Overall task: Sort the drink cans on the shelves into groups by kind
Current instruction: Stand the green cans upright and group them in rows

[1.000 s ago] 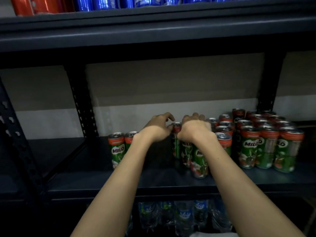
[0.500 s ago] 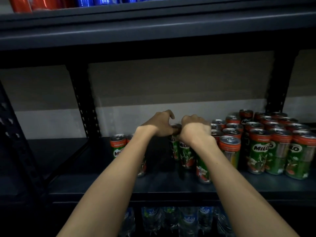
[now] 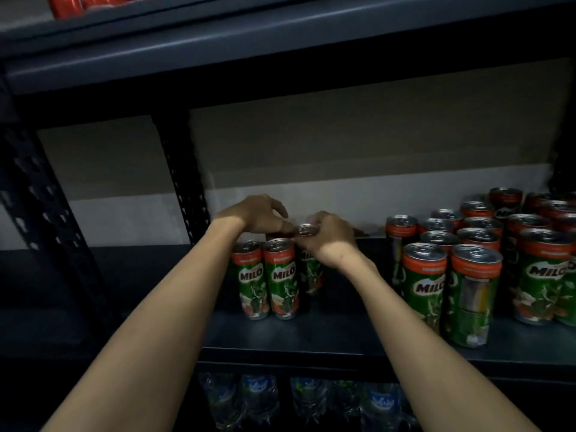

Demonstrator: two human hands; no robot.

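Dim, dark metal shelving fills the view, with a pale wall behind it. On the middle shelf (image 3: pixel 311 335) green Milo cans stand upright in 2 groups, well apart. Toward the middle of the shelf is a small group (image 3: pixel 274 275): 2 cans side by side and touching, set back from the front edge, and a third can (image 3: pixel 310 269) just behind and to the right of them. Along the right end of the shelf stands a large group (image 3: pixel 486 251) packed in rows from near the front edge back toward the wall.

Both bare arms reach in over the front edge to the small group. The right hand (image 3: pixel 327 238) has its fingers curled round the top of the third can, whose silver lid shows between thumb and fingers. The left hand (image 3: pixel 258 213) hovers just beside it over the back of the small group, fingers loosely bent; its fingertips meet the right hand near that lid, but I cannot tell whether it grips anything.

On the upper shelf (image 3: pixel 280 35), at the top left corner, red cans (image 3: pixel 67 4) peek in. Below the middle shelf stand clear water bottles (image 3: pixel 311 400) with blue labels.
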